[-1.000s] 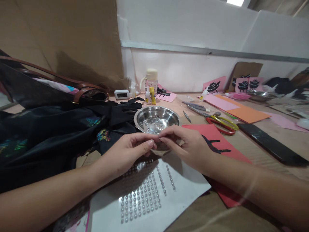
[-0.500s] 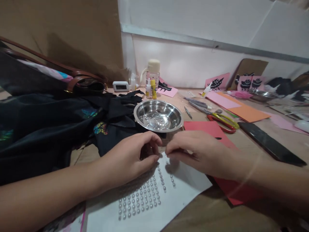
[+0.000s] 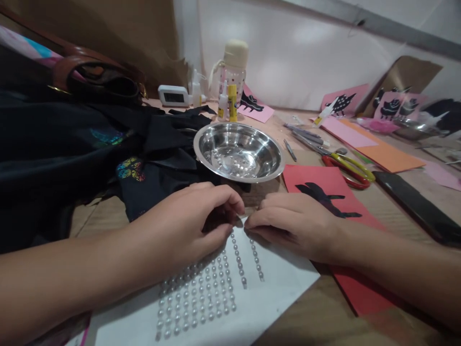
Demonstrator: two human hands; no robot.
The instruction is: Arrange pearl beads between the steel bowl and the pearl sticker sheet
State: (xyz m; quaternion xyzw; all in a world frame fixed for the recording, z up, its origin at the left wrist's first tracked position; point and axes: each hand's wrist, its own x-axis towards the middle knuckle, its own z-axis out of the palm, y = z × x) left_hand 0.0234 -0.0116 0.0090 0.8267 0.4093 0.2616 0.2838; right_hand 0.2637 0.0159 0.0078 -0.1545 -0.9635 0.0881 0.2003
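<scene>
A white sheet of stick-on pearls lies under both my hands, with pearl rows in a block at its left and two separate rows further right. At the sheet's far edge is my left hand, its fingers curled towards the thumb; whatever is between the tips is hidden. My right hand is pinched at the top of the rightmost pearl row, its fingertips low against the sheet. What it grips is too small to make out. Just beyond the hands stands a metal bowl with small shiny pieces in it.
Red paper with a black cutout lies right, partly under my right forearm. Scissors, tweezers and a black phone are beyond. Dark cloth covers the left. Glue bottles and a bottle stand behind.
The view has tilted down and come closer, showing more of the black cutout. My right fingertips have come lower and nearer the sheet; my left hand keeps about the same curled shape.
</scene>
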